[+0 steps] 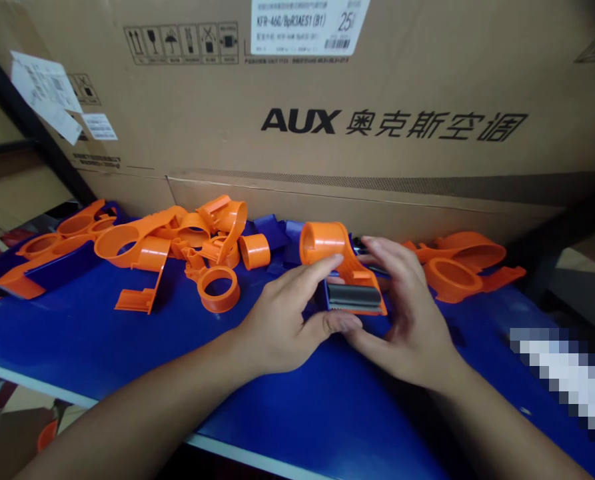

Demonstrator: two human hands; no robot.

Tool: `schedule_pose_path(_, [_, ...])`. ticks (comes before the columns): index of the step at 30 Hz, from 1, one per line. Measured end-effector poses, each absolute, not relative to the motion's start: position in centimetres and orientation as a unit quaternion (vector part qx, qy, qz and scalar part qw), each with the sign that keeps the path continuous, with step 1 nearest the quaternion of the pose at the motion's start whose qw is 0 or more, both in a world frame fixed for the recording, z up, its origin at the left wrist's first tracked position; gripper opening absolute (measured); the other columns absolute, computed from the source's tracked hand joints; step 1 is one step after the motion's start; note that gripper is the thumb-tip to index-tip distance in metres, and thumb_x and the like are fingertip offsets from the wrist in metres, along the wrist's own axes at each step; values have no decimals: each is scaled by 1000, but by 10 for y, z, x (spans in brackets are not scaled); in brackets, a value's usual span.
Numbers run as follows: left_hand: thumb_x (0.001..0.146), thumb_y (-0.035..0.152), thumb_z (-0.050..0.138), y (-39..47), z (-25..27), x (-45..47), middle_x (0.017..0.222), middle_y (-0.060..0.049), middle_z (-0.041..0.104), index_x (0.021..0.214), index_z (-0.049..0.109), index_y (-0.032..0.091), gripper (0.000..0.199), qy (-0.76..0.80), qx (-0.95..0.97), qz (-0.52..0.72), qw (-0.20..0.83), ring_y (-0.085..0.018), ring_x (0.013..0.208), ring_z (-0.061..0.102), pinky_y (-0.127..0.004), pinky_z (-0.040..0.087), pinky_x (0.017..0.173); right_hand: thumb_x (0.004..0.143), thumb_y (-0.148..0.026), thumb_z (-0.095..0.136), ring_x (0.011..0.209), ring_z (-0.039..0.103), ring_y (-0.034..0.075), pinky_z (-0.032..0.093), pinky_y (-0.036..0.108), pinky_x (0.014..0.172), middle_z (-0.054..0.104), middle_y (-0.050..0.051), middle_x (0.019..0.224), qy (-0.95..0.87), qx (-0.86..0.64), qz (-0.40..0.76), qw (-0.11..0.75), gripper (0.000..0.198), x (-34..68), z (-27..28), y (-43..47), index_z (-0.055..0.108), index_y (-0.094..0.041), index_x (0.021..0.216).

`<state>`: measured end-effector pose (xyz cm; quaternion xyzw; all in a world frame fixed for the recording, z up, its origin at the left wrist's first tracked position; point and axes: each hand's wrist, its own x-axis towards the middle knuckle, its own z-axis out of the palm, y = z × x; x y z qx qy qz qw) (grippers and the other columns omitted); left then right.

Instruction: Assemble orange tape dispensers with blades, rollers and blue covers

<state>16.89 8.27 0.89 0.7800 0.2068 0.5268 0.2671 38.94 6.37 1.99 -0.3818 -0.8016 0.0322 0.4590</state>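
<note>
Two hands (282,323), one held tape dispenser (353,267)

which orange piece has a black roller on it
The orange tape dispenser between the left hand and right hand; a black roller shows at its front, while the orange pieces to either side show none.

The left hand (287,321) grips an orange dispenser (353,268) — the right hand (416,317) curves beside it. Orange parts (153,253) lie left of the dispenser.

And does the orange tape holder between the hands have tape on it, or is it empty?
The tape holder is empty: its ring shows bare orange, with no tape around it.
</note>
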Motion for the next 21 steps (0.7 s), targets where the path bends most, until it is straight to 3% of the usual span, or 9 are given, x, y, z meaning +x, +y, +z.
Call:
schedule_pose_path(2, [100,45,74,80,12,168,143,-13,72,156,52,24,64,194,795,516,253,-30,127,74,-45,62,110,83,-45,87,146,50,44,48,63,114,48,18,160,-822,-360,-14,440,91,390,24,64,46,-33,163])
schedule_pose_path(5, [99,46,75,76,17,168,150,-15,68,160,48,23,71,171,816,501,230,-31,134,71,-45,60,114,91,-52,80,129,64,39,51,58,108,62,17,145,-840,-330,-16,430,61,390,28,63,60,-30,144])
schedule_pose_path(9, [99,44,76,70,22,166,150,-17,68,167,39,20,81,153,832,493,203,-30,135,70,-42,60,114,94,-46,78,115,70,34,51,54,104,73,14,129,-842,-305,-27,444,37,389,32,60,64,-29,124])
schedule_pose_path(16, [99,43,75,68,23,166,143,-20,71,169,35,17,85,135,838,496,183,-29,128,72,-40,61,112,93,-39,79,120,70,36,52,58,104,72,14,135,-837,-283,-20,468,56,385,33,56,58,-35,145])
schedule_pose_path(21, [101,44,72,69,19,166,149,-18,67,172,30,21,86,141,840,498,163,-30,134,69,-42,61,113,92,-36,78,119,71,36,55,58,103,72,13,135,-836,-286,-9,468,54,384,31,55,61,-35,143])
